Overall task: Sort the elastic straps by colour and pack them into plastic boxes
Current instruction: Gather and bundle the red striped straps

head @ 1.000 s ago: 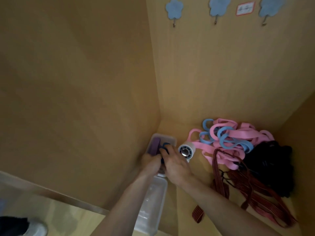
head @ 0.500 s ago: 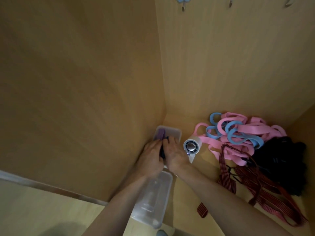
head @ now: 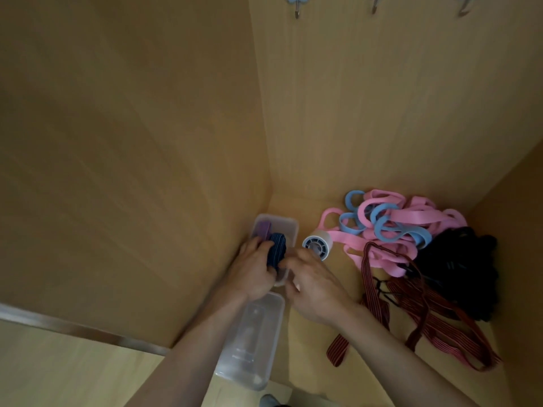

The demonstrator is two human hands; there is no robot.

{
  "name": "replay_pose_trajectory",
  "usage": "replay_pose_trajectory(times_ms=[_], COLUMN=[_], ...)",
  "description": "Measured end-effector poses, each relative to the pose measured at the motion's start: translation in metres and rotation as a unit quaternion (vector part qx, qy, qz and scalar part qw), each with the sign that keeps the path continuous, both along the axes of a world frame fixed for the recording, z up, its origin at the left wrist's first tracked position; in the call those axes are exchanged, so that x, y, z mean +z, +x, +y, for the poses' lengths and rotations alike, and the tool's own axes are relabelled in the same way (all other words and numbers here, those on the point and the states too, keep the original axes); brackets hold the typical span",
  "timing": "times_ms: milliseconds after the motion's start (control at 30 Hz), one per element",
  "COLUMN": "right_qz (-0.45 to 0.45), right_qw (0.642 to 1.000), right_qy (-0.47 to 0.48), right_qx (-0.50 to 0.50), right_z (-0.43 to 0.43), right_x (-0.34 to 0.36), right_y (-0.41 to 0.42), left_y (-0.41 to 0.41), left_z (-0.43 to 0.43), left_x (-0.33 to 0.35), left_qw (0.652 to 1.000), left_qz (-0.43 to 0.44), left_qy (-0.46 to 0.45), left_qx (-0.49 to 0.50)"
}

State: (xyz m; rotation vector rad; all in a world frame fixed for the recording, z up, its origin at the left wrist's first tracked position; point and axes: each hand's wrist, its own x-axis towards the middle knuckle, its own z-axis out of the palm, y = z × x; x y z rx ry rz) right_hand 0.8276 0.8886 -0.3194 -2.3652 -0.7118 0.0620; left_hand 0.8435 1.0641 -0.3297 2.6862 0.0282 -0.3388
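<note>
The left hand (head: 251, 273) is low in the far plastic box (head: 289, 227), which sits in the left corner of the wooden cubby. Its fingers (head: 260, 245) are curled round a folded dark blue strap (head: 276, 252) and press it down beside the purple strap (head: 262, 229) already lying at the box's far end. Half a second ago both hands were bunched over that box and hid the bundle. Now the dark blue strap shows plainly, seated inside the walls. The near plastic box (head: 252, 339) lies just this side of it, and nothing coloured shows inside.

The right hand (head: 316, 287) has drawn back toward the near right and is now clear of the box. Its fingers are bent toward the bundle's edge, but whether they pinch it or only hover cannot be told. This suggests the dark blue strap is nearly packed and the right hand is freeing itself for another.

Further right stands a white roll (head: 318, 245), then the unsorted heap: pink straps (head: 390, 261), light blue straps (head: 389, 229), dark red striped straps (head: 429, 315) and black straps (head: 461, 268). Most of the sorting remains.
</note>
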Motion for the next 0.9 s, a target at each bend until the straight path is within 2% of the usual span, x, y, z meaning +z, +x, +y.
replay_pose_trajectory(times_ms=[167,233,333,367,433,500,567,633,733,800,900], right_qz=[-0.012,-0.004,0.028,0.035,0.059,0.099,0.115,0.133,0.220,0.245,0.241], right_qw=[0.976,0.956,0.929,0.921,0.903,0.891,0.886,0.879,0.855,0.834,0.832], right_qy=[0.117,0.113,0.062,0.049,0.041,0.036,0.024,0.012,0.035,0.041,0.048], right_qx=[-0.185,-0.270,-0.363,-0.385,-0.424,-0.442,-0.450,-0.458,-0.468,-0.492,-0.498], right_z=[-0.089,-0.129,-0.174,-0.184,-0.198,-0.201,-0.199,-0.196,-0.176,-0.161,-0.153], right_x=[0.019,0.009,-0.009,-0.014,-0.021,-0.027,-0.033,-0.038,-0.042,-0.057,-0.071], right_y=[-0.041,-0.054,-0.075,-0.082,-0.092,-0.099,-0.104,-0.108,-0.110,-0.106,-0.100], left_y=[-0.008,-0.018,-0.044,-0.055,-0.074,-0.085,-0.089,-0.089,-0.086,-0.080,-0.070], left_z=[-0.001,-0.002,-0.023,-0.037,-0.070,-0.101,-0.121,-0.132,-0.143,-0.145,-0.141], left_x=[0.008,0.014,0.022,0.024,0.026,0.014,-0.011,-0.034,-0.052,-0.053,-0.049], left_qw=[0.999,0.997,0.977,0.974,0.982,0.990,0.991,0.992,0.993,0.992,0.988], left_qz=[-0.039,-0.075,-0.184,-0.182,-0.087,-0.003,0.018,0.046,0.047,0.049,0.078], left_qy=[-0.006,-0.028,-0.103,-0.133,-0.162,-0.096,-0.053,-0.048,-0.038,-0.068,-0.114], left_qx=[0.004,0.023,0.019,0.008,-0.042,-0.106,-0.122,-0.107,-0.104,-0.092,-0.064])
